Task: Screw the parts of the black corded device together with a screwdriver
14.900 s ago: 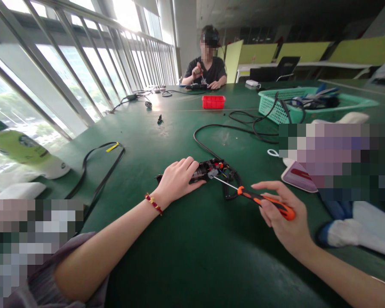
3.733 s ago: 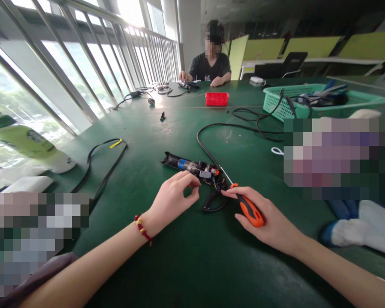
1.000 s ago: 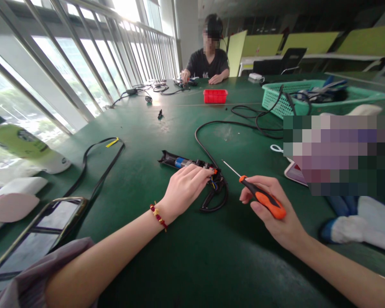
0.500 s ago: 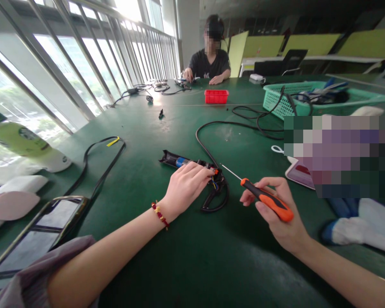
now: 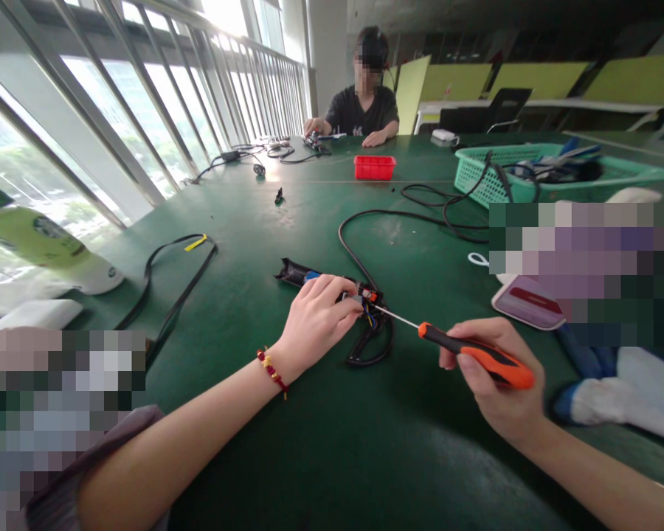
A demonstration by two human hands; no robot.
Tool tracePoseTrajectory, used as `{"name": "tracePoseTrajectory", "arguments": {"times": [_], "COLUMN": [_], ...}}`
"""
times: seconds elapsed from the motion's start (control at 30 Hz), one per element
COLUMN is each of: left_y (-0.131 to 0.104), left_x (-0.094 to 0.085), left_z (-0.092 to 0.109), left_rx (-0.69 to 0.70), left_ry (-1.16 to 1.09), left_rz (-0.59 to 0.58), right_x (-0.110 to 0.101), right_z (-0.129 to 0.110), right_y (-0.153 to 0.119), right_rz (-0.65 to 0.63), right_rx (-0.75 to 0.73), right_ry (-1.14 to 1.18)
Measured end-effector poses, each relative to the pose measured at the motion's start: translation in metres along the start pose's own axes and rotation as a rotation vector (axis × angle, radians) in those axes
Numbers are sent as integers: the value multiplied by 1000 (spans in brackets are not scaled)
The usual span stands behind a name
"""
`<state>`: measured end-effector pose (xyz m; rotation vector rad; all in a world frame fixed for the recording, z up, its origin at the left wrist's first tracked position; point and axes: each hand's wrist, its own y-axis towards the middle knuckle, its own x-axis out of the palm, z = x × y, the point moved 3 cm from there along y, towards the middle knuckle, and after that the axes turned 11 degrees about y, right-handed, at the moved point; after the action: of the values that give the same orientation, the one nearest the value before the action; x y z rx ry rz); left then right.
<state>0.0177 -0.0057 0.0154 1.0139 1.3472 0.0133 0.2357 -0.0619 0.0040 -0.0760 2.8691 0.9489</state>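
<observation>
My right hand (image 5: 503,376) is closed around the orange-and-black handle of a screwdriver (image 5: 476,355). Its thin metal shaft points left, and the tip is at the exposed parts of an opened black corded device (image 5: 294,273). Whether the tip touches them I cannot tell. With fingers bent, my left hand (image 5: 321,321) grips the device's middle and covers part of it. A blue part, an orange-red piece and several thin coloured wires (image 5: 369,318) show inside the casing. Below the wires, a curved black piece (image 5: 359,361) rests on the green table.
A black cord (image 5: 365,212) curves rightward towards a green basket (image 5: 470,173) of items. Farther back are a red bin (image 5: 375,168) and a seated person (image 5: 362,110). A small black part (image 5: 279,195) and a lanyard (image 5: 182,287) lie left; a phone (image 5: 525,301) and white-and-blue cloth (image 5: 597,398) lie right.
The screwdriver's tip has come down to the device's wiring, while my right hand has shifted slightly right and lower. My left fingers have bent more, uncovering the orange-red piece.
</observation>
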Motion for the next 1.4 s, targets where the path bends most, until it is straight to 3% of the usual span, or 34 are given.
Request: {"name": "tracePoseTrajectory", "arguments": {"times": [0.2, 0.47, 0.73, 1.4], "left_y": [3, -2, 2, 0], "left_x": [-3, 11, 8, 4], "left_z": [-20, -55, -41, -35], "left_rx": [-92, -20, -102, -9], "left_ry": [-16, 46, 109, 155], "left_rz": [-63, -261, -201, -113], "right_x": [-5, 6, 5, 3], "right_z": [-1, -6, -5, 1], "right_y": [-2, 4, 4, 5], "right_rz": [39, -148, -160, -168], "right_rx": [-54, -103, -87, -6], "right_ry": [-114, -30, -51, -14]}}
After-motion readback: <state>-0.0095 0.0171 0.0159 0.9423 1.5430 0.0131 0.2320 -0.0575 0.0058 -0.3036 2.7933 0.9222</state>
